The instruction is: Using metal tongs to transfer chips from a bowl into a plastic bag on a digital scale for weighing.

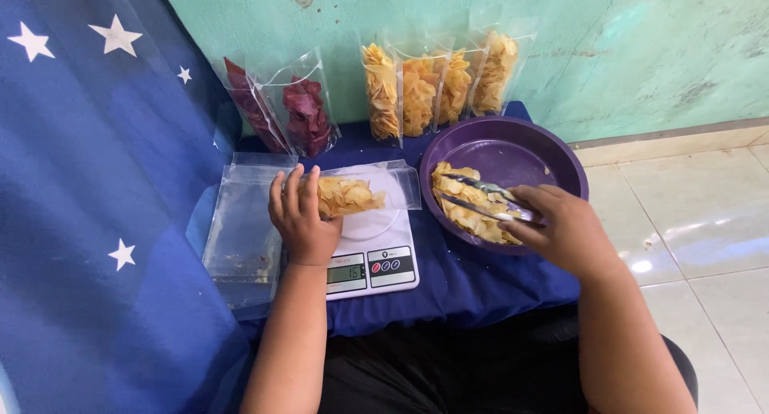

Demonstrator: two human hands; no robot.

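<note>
My left hand (300, 216) grips the closed end of a clear plastic bag (356, 191) partly filled with yellow chips. The bag lies on a white digital kitchen scale (376, 262). My right hand (561, 226) holds metal tongs (481, 196) whose tips reach into a round purple basin (513, 154). A pile of yellow chips (469, 210) lies in the basin's near left part, under the tongs.
Several filled bags of yellow chips (436, 82) and two bags of dark red chips (280, 110) lean against the green wall. A stack of empty clear bags (244, 222) lies left of the scale. A blue starred cloth (96, 182) hangs at left; tiled floor (697, 214) at right.
</note>
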